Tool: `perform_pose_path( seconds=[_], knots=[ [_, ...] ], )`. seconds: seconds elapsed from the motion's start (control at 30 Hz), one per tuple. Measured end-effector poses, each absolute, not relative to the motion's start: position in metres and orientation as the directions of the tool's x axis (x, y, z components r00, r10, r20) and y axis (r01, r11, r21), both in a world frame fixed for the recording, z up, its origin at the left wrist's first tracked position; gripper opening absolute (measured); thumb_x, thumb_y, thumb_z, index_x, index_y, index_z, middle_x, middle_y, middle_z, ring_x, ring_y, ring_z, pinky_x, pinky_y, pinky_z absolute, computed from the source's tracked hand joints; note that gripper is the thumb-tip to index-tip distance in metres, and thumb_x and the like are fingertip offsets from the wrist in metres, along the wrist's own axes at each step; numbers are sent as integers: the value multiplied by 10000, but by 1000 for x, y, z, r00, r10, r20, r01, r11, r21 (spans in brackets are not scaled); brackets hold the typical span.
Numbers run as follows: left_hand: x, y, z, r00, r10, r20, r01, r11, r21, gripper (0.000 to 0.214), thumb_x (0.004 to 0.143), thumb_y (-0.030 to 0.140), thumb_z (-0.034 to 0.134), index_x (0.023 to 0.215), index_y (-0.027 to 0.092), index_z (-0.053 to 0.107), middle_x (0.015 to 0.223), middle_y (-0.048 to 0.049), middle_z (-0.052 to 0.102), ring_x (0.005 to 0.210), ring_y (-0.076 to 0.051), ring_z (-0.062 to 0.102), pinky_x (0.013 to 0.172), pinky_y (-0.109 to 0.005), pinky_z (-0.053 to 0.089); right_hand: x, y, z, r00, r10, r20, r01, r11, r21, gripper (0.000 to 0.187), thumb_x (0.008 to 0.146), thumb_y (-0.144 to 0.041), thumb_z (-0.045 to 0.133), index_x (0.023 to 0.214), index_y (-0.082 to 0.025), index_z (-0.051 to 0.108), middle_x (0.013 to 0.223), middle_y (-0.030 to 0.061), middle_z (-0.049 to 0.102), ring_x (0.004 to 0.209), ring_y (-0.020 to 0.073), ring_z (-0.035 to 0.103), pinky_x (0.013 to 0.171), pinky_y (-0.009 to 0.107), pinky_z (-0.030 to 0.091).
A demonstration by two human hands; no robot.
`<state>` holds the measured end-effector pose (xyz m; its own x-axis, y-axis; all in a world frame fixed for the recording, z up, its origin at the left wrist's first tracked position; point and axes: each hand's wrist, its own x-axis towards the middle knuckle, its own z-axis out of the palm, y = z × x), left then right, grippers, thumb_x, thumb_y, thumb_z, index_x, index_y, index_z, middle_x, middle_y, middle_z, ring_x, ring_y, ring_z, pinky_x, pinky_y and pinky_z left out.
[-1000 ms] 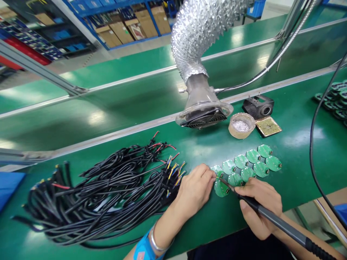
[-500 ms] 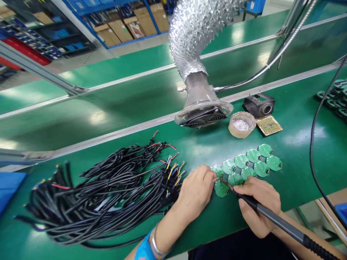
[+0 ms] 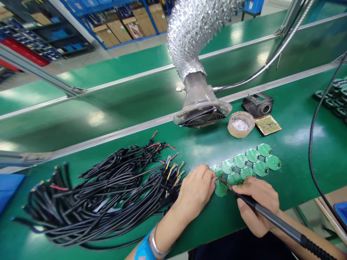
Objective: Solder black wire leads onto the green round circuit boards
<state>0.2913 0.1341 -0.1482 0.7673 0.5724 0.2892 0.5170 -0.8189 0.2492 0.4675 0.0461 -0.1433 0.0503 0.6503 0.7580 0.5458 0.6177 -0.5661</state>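
My right hand (image 3: 257, 207) is closed round a black soldering iron (image 3: 273, 220), held like a pen. Its tip touches the nearest of several small round green circuit boards (image 3: 251, 164) laid in two rows on the green bench. My left hand (image 3: 195, 191) rests beside that near board (image 3: 221, 188), its fingers curled in a pinch at the board's left edge; what they pinch is hidden. A large bundle of black cables (image 3: 100, 195) with coloured wire ends lies just left of that hand.
A silver fume duct with a fan hood (image 3: 202, 112) hangs over the bench behind the boards. A round tin of solder dross (image 3: 240, 124), a yellow sponge tray (image 3: 268, 125) and a black iron stand (image 3: 257, 104) sit beyond. More green parts (image 3: 336, 97) lie far right.
Almost nothing has moved. Both hands stay at the near board with the iron tip on it; only the view has shifted slightly.
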Motion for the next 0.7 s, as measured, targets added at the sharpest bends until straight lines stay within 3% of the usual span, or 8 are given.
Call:
perform_pose_path(
  seconds=[0.27, 0.4, 0.7],
  knots=[
    [292, 135, -148, 757, 579, 302, 542, -815, 206, 70, 909, 180, 455, 881, 150, 513, 850, -41, 476, 753, -156, 444, 649, -291, 380, 465, 39, -152, -17, 633, 774, 579, 638, -508, 257, 682, -72, 492, 930, -69, 561, 630, 57, 450, 576, 111, 384, 523, 256, 308],
    [293, 134, -148, 757, 585, 290, 548, -811, 206, 62, 901, 178, 466, 874, 153, 515, 844, -35, 475, 746, -158, 455, 638, -298, 403, 464, 36, -152, -75, 608, 790, 639, 638, -430, 263, 668, -59, 490, 921, -55, 563, 635, 70, 470, 593, 123, 433, 536, 269, 351],
    [294, 136, -151, 755, 573, 318, 547, -819, 176, 54, 882, 169, 482, 870, 141, 526, 841, -45, 477, 732, -169, 457, 622, -314, 433, 475, 30, -136, 44, 596, 802, 576, 641, -508, 250, 689, -29, 471, 917, -40, 574, 645, 78, 475, 601, 117, 456, 530, 265, 368]
  ],
)
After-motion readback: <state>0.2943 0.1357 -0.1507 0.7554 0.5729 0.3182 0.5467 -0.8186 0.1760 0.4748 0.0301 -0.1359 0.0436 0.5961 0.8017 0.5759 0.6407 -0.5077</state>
